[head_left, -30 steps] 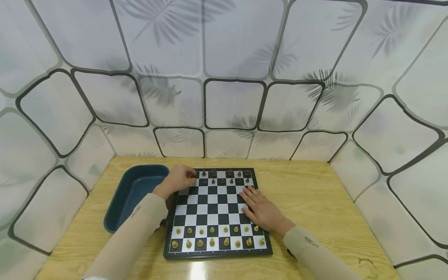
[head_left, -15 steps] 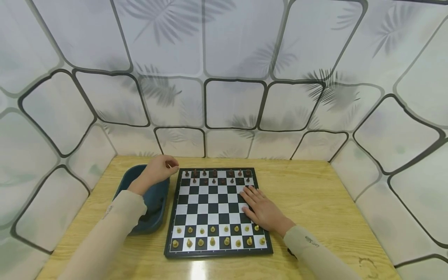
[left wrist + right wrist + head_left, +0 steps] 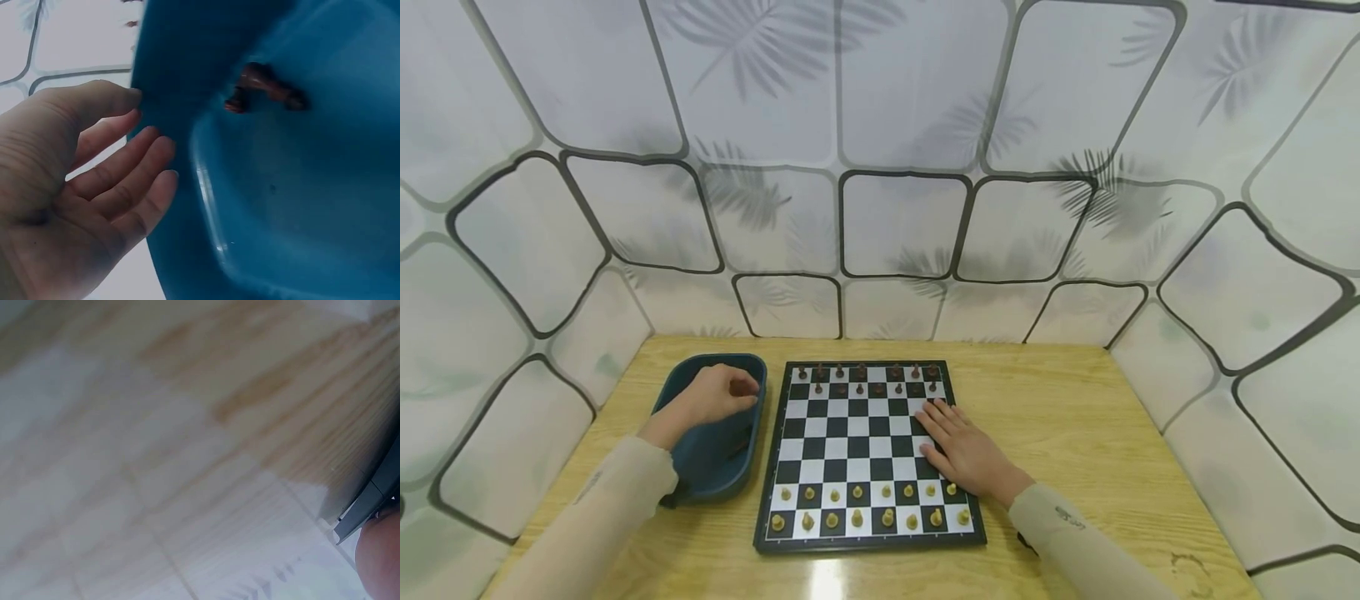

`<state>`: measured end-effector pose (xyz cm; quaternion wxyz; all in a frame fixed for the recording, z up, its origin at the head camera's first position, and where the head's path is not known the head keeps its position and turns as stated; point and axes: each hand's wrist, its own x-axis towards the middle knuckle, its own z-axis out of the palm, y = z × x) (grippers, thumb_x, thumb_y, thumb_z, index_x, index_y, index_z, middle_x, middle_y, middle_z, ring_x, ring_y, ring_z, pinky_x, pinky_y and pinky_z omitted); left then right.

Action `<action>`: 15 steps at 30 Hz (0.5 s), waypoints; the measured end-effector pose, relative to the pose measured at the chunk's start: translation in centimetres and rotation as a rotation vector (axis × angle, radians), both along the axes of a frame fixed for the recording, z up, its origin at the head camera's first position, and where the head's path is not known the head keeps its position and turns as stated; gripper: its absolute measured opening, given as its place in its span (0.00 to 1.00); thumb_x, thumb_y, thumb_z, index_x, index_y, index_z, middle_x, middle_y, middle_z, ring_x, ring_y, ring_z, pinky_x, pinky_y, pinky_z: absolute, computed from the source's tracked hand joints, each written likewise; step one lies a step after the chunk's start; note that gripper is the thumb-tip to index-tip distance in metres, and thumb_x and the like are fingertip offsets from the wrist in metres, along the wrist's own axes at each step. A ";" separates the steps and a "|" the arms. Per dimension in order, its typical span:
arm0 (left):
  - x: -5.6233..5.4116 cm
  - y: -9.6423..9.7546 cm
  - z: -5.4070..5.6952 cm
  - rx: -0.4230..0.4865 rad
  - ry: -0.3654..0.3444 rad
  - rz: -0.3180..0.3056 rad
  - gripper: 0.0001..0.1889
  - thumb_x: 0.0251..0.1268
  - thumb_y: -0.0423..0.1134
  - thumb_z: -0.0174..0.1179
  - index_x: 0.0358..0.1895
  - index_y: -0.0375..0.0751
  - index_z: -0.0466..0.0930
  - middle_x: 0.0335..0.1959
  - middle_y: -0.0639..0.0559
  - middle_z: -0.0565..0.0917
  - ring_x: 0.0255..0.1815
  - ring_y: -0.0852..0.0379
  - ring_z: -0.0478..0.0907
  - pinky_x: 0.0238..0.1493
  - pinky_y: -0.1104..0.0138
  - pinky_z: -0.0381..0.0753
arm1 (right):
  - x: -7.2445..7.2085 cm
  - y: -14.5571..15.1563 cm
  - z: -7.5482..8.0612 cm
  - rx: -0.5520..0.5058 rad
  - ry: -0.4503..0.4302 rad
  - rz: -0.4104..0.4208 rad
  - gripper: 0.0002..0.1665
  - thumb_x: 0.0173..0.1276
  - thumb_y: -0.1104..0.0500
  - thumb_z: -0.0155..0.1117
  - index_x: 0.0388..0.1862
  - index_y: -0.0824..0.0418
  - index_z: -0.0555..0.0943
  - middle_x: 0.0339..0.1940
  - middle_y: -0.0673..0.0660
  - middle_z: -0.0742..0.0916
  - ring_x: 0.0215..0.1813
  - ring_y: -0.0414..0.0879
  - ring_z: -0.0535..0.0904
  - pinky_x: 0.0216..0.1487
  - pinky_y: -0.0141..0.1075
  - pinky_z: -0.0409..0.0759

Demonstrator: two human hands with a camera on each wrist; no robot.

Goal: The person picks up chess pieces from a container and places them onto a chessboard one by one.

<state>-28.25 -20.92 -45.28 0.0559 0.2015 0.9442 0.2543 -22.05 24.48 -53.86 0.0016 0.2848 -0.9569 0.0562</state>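
Observation:
My left hand (image 3: 718, 393) hovers over the blue plastic bin (image 3: 673, 386), fingers loosely bent and holding nothing. In the left wrist view, reddish-brown chess pieces (image 3: 257, 78) lie together at the bottom of the bin (image 3: 300, 187), beyond the fingertips. My right hand (image 3: 962, 447) rests flat on the right side of the chessboard (image 3: 857, 427), its fingers straight. Dark red chess pieces (image 3: 861, 373) stand in two rows along the far side. Yellow chess pieces (image 3: 857, 517) fill two rows along the near side.
The board and the bin stand side by side on a wooden table (image 3: 1060, 417). A patterned curtain-like wall (image 3: 895, 221) encloses the table at the back and both sides. The board's dark edge (image 3: 369, 503) shows at the right wrist view's border.
From the board's far left corner, my left hand has moved left and then down over the bin. A dark red piece now shows at that corner. The right hand has stayed still.

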 end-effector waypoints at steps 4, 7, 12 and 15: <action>0.7 -0.4 -0.8 -0.021 0.010 -0.029 0.11 0.65 0.35 0.71 0.46 0.32 0.89 0.39 0.45 0.91 0.39 0.51 0.88 0.41 0.56 0.88 | -0.1 0.0 -0.1 0.003 0.008 0.004 0.40 0.86 0.38 0.41 0.86 0.57 0.59 0.87 0.58 0.63 0.88 0.57 0.54 0.86 0.52 0.56; 1.1 -0.6 -1.4 -0.037 0.007 -0.036 0.12 0.62 0.34 0.72 0.46 0.31 0.89 0.38 0.44 0.92 0.39 0.49 0.89 0.42 0.55 0.88 | 0.0 0.0 -0.1 0.010 0.007 0.003 0.40 0.86 0.38 0.41 0.87 0.57 0.58 0.87 0.58 0.62 0.88 0.57 0.54 0.86 0.52 0.56; 1.5 -0.6 -2.2 -0.050 -0.055 -0.022 0.13 0.60 0.32 0.72 0.47 0.30 0.88 0.39 0.43 0.92 0.39 0.51 0.89 0.42 0.56 0.88 | 0.1 -0.1 0.2 0.007 -0.005 -0.002 0.39 0.86 0.38 0.42 0.86 0.57 0.59 0.87 0.58 0.62 0.88 0.57 0.53 0.86 0.53 0.56; 1.7 -0.6 -2.5 -0.053 -0.063 -0.027 0.12 0.59 0.31 0.73 0.46 0.30 0.88 0.37 0.45 0.91 0.37 0.53 0.88 0.39 0.58 0.87 | 0.1 -0.1 0.3 0.004 -0.010 -0.003 0.40 0.86 0.38 0.42 0.86 0.58 0.59 0.87 0.58 0.63 0.88 0.57 0.54 0.86 0.53 0.56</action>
